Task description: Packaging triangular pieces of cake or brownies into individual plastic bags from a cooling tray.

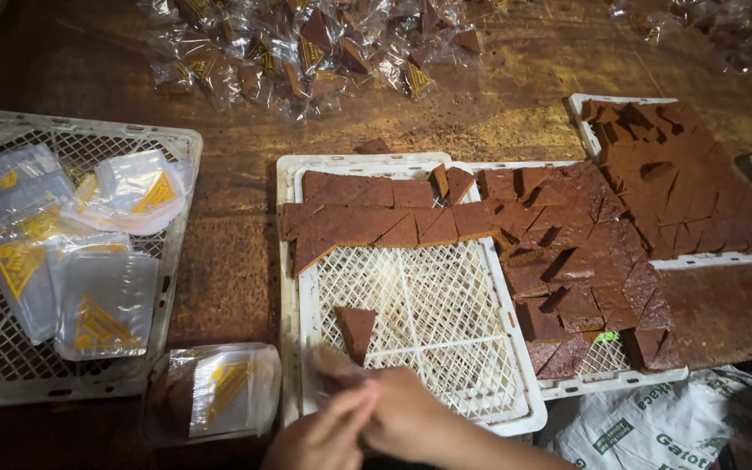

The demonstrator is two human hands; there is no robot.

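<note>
My left hand and my right hand meet at the near edge of a white lattice tray. Between the fingertips is a brown slice, blurred; which hand grips it is unclear. One triangular brown cake slice lies on the tray just beyond my hands. A row of brown slices fills the tray's far end. A clear bag with a yellow triangle label lies left of my left hand.
A white crate at the left holds several empty labelled bags. Two more trays of cut brown cake sit to the right. Wrapped slices are piled at the far side of the wooden table. A printed sack lies near right.
</note>
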